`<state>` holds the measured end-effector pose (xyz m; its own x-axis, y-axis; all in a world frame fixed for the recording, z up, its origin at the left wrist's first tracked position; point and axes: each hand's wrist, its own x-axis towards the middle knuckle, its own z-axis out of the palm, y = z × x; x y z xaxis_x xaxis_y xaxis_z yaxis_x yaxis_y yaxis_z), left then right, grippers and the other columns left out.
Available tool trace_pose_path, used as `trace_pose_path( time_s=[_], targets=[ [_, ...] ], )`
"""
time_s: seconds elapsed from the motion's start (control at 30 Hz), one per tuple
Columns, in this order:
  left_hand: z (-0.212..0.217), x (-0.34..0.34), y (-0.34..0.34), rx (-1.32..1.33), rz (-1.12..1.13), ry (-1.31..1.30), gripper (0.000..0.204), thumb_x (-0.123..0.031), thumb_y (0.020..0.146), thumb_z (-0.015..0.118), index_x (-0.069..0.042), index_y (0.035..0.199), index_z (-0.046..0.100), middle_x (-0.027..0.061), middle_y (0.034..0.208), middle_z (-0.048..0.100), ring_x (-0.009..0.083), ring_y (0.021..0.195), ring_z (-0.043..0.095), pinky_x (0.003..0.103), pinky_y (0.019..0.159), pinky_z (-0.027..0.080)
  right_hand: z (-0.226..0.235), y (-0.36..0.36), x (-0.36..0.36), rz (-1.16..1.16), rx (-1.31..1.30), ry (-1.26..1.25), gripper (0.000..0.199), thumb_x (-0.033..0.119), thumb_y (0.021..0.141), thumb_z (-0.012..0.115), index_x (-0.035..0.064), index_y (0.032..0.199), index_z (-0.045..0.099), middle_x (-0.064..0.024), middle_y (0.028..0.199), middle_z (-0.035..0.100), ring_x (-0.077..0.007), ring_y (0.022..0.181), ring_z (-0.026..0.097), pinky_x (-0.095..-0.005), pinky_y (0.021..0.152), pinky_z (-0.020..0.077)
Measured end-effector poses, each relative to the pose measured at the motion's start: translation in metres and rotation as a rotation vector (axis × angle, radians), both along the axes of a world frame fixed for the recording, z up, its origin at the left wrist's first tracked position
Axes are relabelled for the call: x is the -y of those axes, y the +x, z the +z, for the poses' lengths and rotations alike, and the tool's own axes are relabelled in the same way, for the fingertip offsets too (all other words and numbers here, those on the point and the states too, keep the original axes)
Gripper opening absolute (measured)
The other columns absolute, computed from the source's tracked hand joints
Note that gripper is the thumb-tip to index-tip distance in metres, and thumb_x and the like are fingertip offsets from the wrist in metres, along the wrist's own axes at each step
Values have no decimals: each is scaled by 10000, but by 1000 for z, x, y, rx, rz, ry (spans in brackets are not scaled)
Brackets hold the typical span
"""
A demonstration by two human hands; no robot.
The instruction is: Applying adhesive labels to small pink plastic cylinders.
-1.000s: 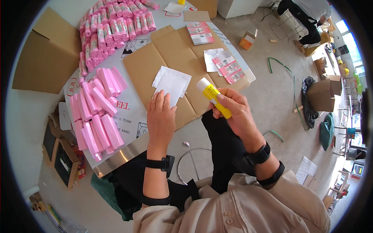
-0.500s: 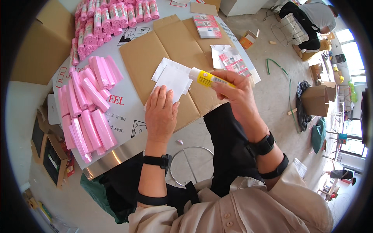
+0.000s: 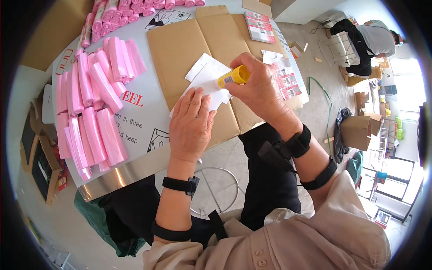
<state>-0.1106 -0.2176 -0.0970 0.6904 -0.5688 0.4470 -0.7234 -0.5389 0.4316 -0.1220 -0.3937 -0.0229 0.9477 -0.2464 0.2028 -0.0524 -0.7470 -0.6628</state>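
Observation:
My left hand [image 3: 191,128] lies with its fingers stretched flat on white paper slips [image 3: 208,67], pressing them to a flattened brown cardboard sheet [image 3: 175,56]. In my right hand [image 3: 265,92] is a yellow glue stick [image 3: 234,77], held tilted over the slips. Its lower end is down at the paper; whether it touches cannot be made out. Beside my right hand, several pink-and-white printed labels [image 3: 287,81] lie at the cardboard's right edge. Farther back sits a stack of similar labels [image 3: 259,29].
Loose pink plastic rolls [image 3: 105,87] are heaped on the left of the table [image 3: 135,117]. Labelled pink rolls [image 3: 121,18] are piled at the back left. An open carton [image 3: 360,128] stands on the floor at right, and another person [image 3: 378,38] bends over farther off.
My right hand has moved left and down, bringing the glue stick from above the slips down to them and tipping it. My left hand stays on the paper. The view has shifted slightly.

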Motion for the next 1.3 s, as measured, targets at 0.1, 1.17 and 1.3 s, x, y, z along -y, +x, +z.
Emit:
trace_pose_path(
  time_s=[0.1, 1.17, 1.3],
  targets=[
    [-3, 2, 0, -2, -2, 9, 328, -154, 821, 659, -18, 1117, 618, 111, 1232, 570, 274, 1179, 516, 394, 992, 417, -4, 2, 2, 29, -14, 111, 318, 106, 678, 733, -11, 933, 584, -181, 793, 639, -309, 734, 635, -353, 673, 509],
    [1, 5, 2, -31, 1, 18, 365, -117, 779, 671, -31, 1128, 604, 104, 1238, 556, 278, 1168, 510, 402, 979, 417, -20, 39, 13, 44, -39, 150, 255, 127, 671, 741, -29, 835, 623, -147, 690, 613, -233, 579, 574, -324, 586, 482],
    [3, 0, 1, -55, 11, 45, 370, -114, 777, 669, -34, 1132, 603, 105, 1236, 556, 280, 1167, 508, 405, 983, 414, -24, 23, 21, 141, -65, 176, 257, 139, 676, 738, -28, 835, 623, -146, 664, 605, -241, 565, 568, -330, 571, 473]
  ],
)
